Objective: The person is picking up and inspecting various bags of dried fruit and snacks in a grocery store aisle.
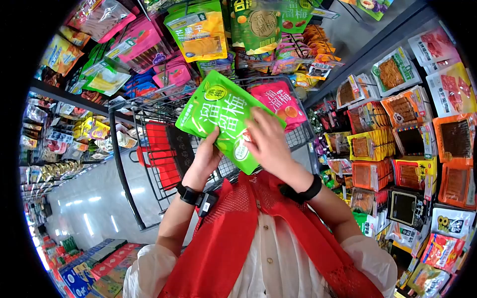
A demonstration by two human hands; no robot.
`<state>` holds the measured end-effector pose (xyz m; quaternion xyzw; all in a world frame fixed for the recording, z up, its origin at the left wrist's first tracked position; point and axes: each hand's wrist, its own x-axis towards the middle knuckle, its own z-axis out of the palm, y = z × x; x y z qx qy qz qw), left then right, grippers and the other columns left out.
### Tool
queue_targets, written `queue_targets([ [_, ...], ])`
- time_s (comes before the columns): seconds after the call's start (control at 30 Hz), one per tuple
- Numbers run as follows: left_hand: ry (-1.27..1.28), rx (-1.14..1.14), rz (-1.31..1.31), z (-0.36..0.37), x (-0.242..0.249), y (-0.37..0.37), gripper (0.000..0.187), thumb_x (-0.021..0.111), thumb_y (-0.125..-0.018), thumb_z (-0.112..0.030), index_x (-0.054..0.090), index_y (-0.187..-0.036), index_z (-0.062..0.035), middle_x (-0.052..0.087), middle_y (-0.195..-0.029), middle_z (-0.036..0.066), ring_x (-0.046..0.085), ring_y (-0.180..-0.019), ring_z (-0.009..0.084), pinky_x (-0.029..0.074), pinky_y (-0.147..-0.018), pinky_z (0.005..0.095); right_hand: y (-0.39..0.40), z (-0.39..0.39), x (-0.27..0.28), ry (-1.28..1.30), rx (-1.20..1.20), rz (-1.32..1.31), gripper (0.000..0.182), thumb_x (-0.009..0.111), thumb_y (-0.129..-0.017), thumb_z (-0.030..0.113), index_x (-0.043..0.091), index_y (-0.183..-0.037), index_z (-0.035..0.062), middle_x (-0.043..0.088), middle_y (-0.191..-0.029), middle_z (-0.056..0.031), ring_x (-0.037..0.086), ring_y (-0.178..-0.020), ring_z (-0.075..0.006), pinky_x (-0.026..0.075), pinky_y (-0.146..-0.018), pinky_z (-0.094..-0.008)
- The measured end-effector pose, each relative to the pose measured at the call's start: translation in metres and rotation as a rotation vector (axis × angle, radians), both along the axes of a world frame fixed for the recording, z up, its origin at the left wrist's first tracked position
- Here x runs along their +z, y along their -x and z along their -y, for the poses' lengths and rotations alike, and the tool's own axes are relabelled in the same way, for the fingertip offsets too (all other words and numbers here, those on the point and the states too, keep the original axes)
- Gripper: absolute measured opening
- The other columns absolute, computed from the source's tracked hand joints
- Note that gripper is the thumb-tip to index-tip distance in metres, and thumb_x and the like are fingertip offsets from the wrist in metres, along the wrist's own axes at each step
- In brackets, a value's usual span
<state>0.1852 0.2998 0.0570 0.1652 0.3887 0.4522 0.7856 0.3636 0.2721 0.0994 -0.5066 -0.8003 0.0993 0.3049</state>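
A bright green snack pouch with white lettering [218, 107] is held tilted in front of my chest, above the shopping cart. My left hand [205, 155] grips its lower left edge, thumb on the front and fingers behind. Over the pouch's right part lies my right hand [270, 141], its fingers spread and touching the front. Beyond the pouch, a pink pouch [280, 105] rests in the wire cart [144, 111]. Both wrists wear black bands.
Hanging snack bags [198, 37] fill the rack ahead. To the right stands another rack of packets [372, 144]. A red folded seat panel [160, 149] is in the cart's left part. Boxes [94, 265] stand at the lower left, beside the grey floor.
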Motion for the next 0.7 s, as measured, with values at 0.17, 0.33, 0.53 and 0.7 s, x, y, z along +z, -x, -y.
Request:
queue_targets([
  [0.17,-0.068,-0.168,0.079,-0.006,-0.008,0.011,0.031,0.038,-0.09,-0.02,0.04,-0.113,-0.0001,0.052,-0.109,0.01,0.055,-0.094,0.0179,0.048,-0.077,0.0285,-0.034,-0.01,-0.017,0.404,-0.159,-0.259,0.078,0.064,-0.073,0.03,0.02,-0.127,-0.0032,0.045,-0.115,-0.0213,0.048,-0.103,-0.0309,0.037,-0.089,-0.0378],
  [0.33,-0.063,-0.304,-0.162,-0.003,-0.032,-0.003,0.025,0.036,-0.091,-0.021,0.05,-0.103,-0.0051,0.058,-0.095,0.005,0.057,-0.082,0.0121,0.046,-0.069,0.0237,-0.04,-0.025,-0.063,1.022,-0.127,-0.739,0.074,0.063,-0.074,0.034,0.024,-0.127,-0.0015,0.046,-0.115,-0.0168,0.047,-0.104,-0.0228,0.039,-0.084,-0.0335],
  [0.53,-0.288,-0.479,-0.464,-0.007,-0.048,0.002,0.02,0.041,-0.089,-0.017,0.054,-0.09,-0.002,0.052,-0.072,-0.004,0.046,-0.064,0.0034,0.038,-0.058,0.0196,-0.057,-0.024,-0.112,1.036,-0.303,-1.139,0.058,0.061,-0.076,0.032,0.035,-0.122,0.0087,0.048,-0.111,-0.0063,0.046,-0.1,-0.0186,0.038,-0.079,-0.0306],
  [0.7,-0.556,-0.515,-0.723,-0.032,-0.049,0.012,0.017,0.046,-0.085,-0.012,0.054,-0.09,0.0019,0.053,-0.068,-0.001,0.047,-0.065,0.0041,0.039,-0.058,0.021,-0.073,-0.033,-0.081,0.914,-0.231,-1.326,0.023,0.059,-0.079,0.012,0.055,-0.099,0.0018,0.059,-0.091,-0.002,0.055,-0.078,-0.0098,0.043,-0.067,-0.0215],
])
